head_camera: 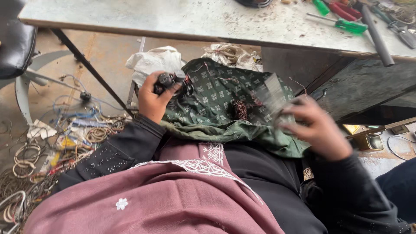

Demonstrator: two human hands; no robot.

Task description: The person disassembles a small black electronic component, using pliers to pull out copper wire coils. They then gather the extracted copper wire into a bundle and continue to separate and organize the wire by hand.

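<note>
My left hand [152,100] grips a small dark motor part [167,81] with reddish wire ends, held up over a green patterned cloth [221,97] spread on my lap. My right hand [318,128] is blurred with motion at the cloth's right edge and holds a flat grey tool [272,96], whose kind I cannot make out. A small tangle of copper wire [240,109] lies on the cloth between the two hands.
A worn grey table [182,19] runs across the top, with green and red screwdrivers [342,17] and a grey bar [376,37] at its right end. Coils and scraps of wire [52,143] litter the floor on the left. White bags [156,60] sit beyond the cloth.
</note>
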